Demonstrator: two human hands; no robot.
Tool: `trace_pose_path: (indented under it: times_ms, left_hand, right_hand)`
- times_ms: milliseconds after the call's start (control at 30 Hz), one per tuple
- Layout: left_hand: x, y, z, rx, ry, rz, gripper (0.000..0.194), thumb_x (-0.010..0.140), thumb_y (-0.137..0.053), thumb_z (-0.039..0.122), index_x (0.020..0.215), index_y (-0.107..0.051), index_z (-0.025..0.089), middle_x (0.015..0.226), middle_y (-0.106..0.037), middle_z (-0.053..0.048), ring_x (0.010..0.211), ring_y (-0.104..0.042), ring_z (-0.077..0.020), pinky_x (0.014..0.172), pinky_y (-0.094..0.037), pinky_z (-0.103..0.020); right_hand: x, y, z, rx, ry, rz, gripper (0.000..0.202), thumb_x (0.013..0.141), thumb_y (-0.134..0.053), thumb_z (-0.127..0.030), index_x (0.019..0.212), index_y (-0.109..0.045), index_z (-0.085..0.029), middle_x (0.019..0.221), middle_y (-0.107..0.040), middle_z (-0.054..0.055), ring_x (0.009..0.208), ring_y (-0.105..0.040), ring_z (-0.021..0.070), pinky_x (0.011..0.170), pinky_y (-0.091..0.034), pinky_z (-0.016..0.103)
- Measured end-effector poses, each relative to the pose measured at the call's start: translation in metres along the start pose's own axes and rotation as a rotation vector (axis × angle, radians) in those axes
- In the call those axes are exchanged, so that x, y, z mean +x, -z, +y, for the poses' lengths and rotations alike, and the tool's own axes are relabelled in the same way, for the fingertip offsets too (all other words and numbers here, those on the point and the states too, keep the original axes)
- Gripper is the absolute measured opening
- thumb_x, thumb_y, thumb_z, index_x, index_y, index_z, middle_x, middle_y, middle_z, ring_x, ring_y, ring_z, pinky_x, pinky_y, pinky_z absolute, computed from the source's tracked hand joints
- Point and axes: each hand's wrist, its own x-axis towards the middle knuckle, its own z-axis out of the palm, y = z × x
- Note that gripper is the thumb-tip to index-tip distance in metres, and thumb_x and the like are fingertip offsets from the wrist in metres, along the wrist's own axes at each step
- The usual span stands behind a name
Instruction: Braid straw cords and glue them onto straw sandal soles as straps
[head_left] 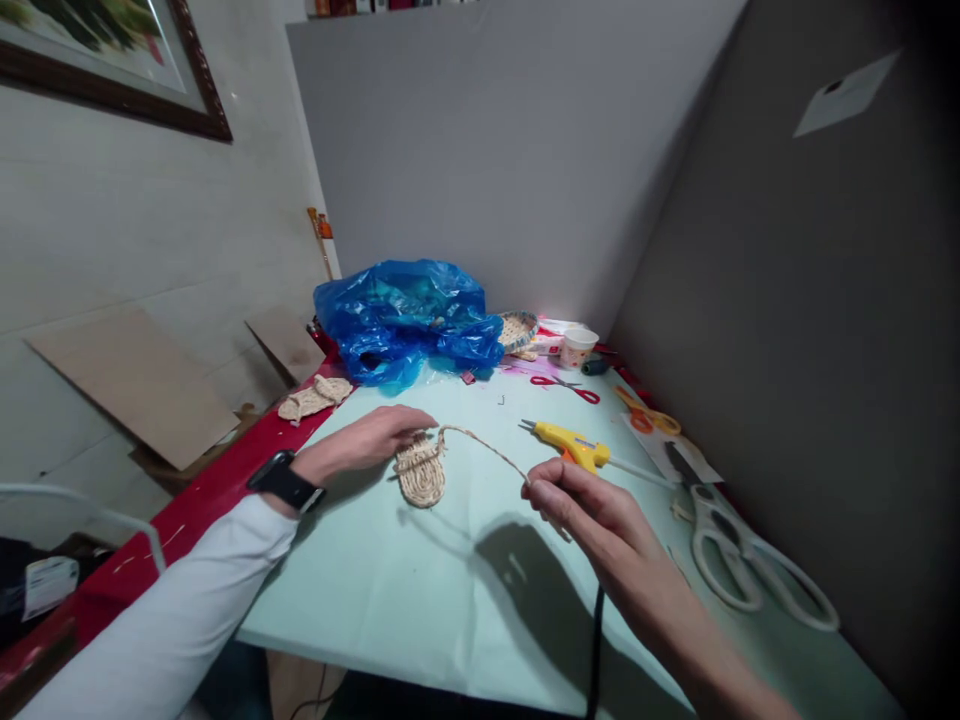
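Observation:
A small woven straw slipper (421,478) lies on the pale green table cover, its rounded end towards me. My left hand (375,437) is closed on its far end, the fingers bent over it and partly hidden. From the slipper a thin twisted cord (480,438) arches up and to the right. My right hand (577,500) pinches this cord between thumb and fingertips, above the table, and a short end hangs below. Just behind my right hand lies a yellow glue gun (574,441), its nozzle pointing left.
A blue plastic bag (412,315) fills the back. Another straw slipper (315,398) lies at the left edge. Red scissors (566,387), a paper cup (578,348) and orange scissors (649,412) stand or lie behind. Large scissors (739,550) lie right; a black cable (597,640) hangs in front.

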Motion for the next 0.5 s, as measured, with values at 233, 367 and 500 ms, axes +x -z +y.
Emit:
trace_pose_path:
  times_ms: [233, 367, 500]
  left_hand:
    - [-0.005, 0.008, -0.008, 0.004, 0.092, -0.117, 0.019, 0.075, -0.058, 0.026, 0.088, -0.071, 0.019, 0.089, -0.068, -0.008, 0.088, -0.058, -0.0237, 0.077, -0.039, -0.029]
    - [-0.024, 0.007, -0.002, -0.071, 0.234, -0.146, 0.022, 0.075, -0.061, 0.04, 0.077, -0.063, 0.019, 0.072, -0.064, -0.004, 0.067, -0.057, -0.0199, 0.058, -0.035, -0.026]
    - [-0.04, -0.017, 0.014, -0.222, 0.338, -0.243, 0.027, 0.082, -0.05, 0.047, 0.074, -0.051, 0.02, 0.051, -0.056, 0.002, 0.042, -0.053, -0.0169, 0.041, -0.034, -0.024]
  right_hand:
    - [0.014, 0.013, 0.009, 0.029, 0.025, 0.061, 0.03, 0.091, -0.052, -0.047, 0.083, -0.062, -0.02, 0.078, -0.056, 0.002, 0.072, -0.05, 0.0155, 0.062, -0.04, 0.026]
    - [0.029, 0.011, 0.005, 0.099, 0.006, 0.029, 0.03, 0.091, -0.052, -0.045, 0.082, -0.062, -0.018, 0.076, -0.055, 0.001, 0.068, -0.047, 0.0135, 0.06, -0.037, 0.024]
    - [0.042, 0.005, 0.001, 0.188, 0.026, -0.024, 0.031, 0.091, -0.053, -0.044, 0.081, -0.062, -0.016, 0.074, -0.053, 0.001, 0.066, -0.043, 0.0127, 0.059, -0.034, 0.025]
